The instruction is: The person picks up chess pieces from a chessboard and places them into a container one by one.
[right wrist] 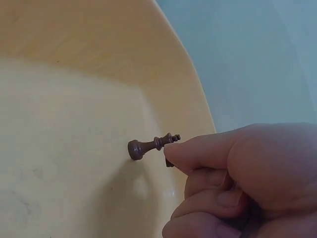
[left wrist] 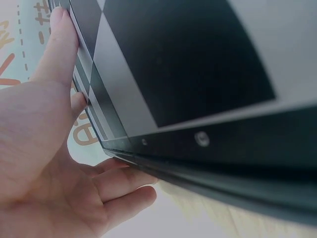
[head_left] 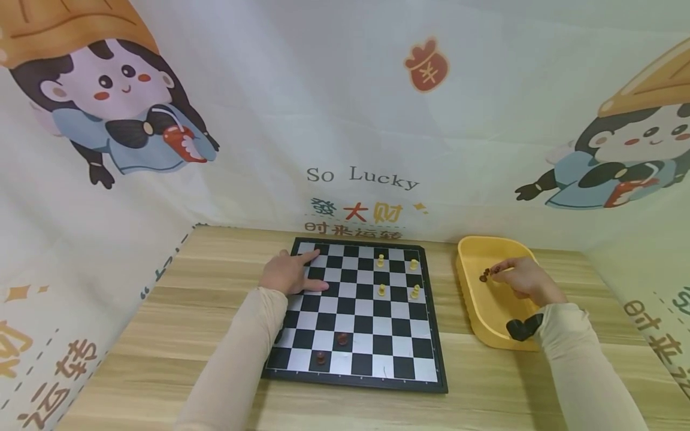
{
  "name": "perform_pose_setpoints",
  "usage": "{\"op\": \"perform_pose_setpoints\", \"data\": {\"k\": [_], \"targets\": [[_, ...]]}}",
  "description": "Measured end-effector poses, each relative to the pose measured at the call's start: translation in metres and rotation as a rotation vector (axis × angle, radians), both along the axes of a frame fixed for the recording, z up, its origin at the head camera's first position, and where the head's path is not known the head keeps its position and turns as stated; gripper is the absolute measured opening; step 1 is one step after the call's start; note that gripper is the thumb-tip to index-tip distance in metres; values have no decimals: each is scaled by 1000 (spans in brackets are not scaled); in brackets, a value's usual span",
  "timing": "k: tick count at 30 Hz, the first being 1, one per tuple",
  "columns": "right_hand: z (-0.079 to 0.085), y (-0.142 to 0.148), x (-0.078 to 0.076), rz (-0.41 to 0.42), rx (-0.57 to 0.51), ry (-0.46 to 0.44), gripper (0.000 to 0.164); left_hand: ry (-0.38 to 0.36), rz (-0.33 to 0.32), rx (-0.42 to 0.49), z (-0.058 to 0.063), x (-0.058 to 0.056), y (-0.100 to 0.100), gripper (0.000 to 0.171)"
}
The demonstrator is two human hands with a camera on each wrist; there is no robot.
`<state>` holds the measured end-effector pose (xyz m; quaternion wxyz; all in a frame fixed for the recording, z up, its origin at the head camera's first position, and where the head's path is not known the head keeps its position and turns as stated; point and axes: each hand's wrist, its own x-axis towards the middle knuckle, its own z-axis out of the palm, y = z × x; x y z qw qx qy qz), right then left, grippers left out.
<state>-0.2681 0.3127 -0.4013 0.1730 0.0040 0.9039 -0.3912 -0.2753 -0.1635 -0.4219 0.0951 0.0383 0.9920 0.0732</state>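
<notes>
On the wooden table lies a black-and-white chessboard (head_left: 363, 308). My left hand (head_left: 284, 272) rests at its left edge, thumb and index finger spread over the squares. In the left wrist view, the other fingers (left wrist: 124, 183) sit along the board's outer rim. Over the yellow bin, my right hand (head_left: 525, 278) pinches a brown chess king (right wrist: 148, 145) by its crowned end, its base pointing away from the fingers. A second small dark piece (right wrist: 169, 162) shows partly under the fingertips, mostly hidden.
Several pale yellow chess pieces (head_left: 381, 290) stand on the board's far right part. Two brown pieces, one being this piece (head_left: 342, 339), stand near the front edge. The yellow bin (head_left: 470, 299) sits right of the board. A printed cloth (head_left: 356, 120) hangs behind the table.
</notes>
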Motion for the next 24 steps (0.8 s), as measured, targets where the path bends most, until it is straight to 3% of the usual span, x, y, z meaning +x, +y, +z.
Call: {"op": "perform_pose_setpoints", "data": {"k": [10, 24], "targets": [[2, -1, 2, 9, 26, -20, 41, -5, 7, -2, 2, 2, 1, 98], [1, -3, -1, -7, 12, -31, 40, 16, -1, -8, -5, -3, -1, 99]]}}
